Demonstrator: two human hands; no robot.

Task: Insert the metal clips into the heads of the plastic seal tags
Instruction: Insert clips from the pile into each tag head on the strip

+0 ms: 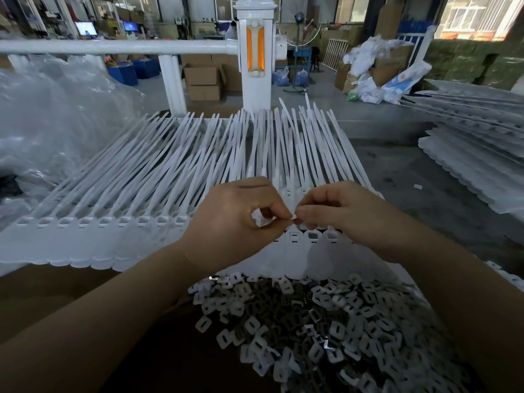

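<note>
**Both hands meet over the tag row, a clip at the fingertips**

Head view: the left hand (235, 219) and right hand (343, 214) come together above the middle of a long row of white tags (119, 194), whose straps fan away to the far side and whose heads line up along the near edge. The left thumb and forefinger are curled into a pinch, and the right fingers are curled the same way; between the two sets of fingertips sits a small pale clip (293, 217), touching both. It hangs just above the tag heads (312, 236) below the hands, apart from their slots. Near the viewer, under both forearms, lies a heap of loose clips (312, 330). A second stack of tags (467, 154) lies at far right.
</note>
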